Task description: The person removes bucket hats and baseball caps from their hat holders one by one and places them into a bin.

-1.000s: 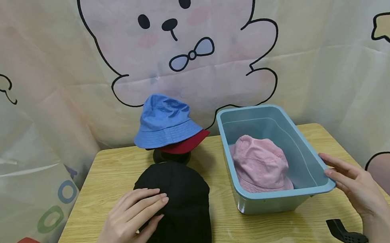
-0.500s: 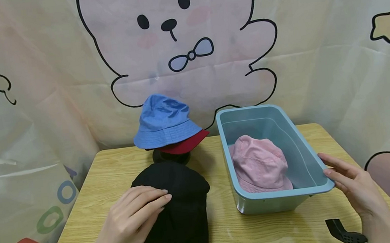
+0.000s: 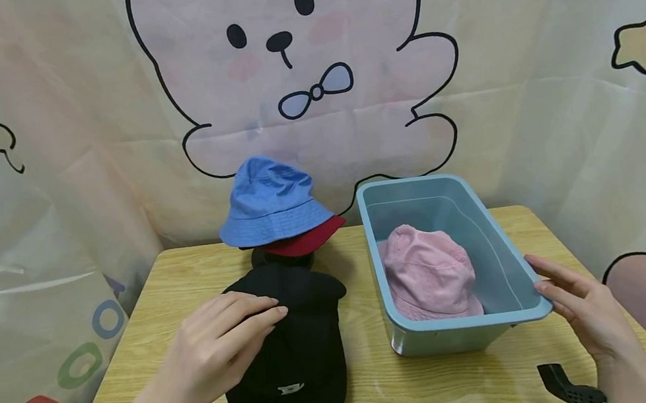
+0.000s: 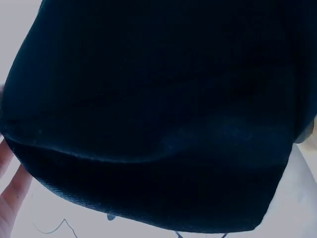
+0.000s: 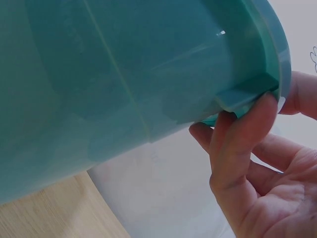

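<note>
A black baseball cap (image 3: 298,377) with a small pale label is pinched at its crown by my left hand (image 3: 214,350), in front on the left side of the table. Its dark fabric (image 4: 148,109) fills most of the left wrist view and hides most of that hand. My right hand (image 3: 586,304) grips the right rim of a blue plastic bin (image 3: 452,338); in the right wrist view its thumb and fingers (image 5: 242,134) curl round the edge. Inside the bin sits a pink bucket hat (image 3: 427,273).
Behind the black cap, a blue bucket hat (image 3: 272,200) lies over a red-brimmed cap (image 3: 306,238) on a dark base (image 3: 282,259). The wooden table (image 3: 367,382) stands against a printed cloth backdrop (image 3: 500,75).
My left hand has moved slightly up and right, and the black cap's crown has changed shape and shifted with it. The right hand and the bin stay in place.
</note>
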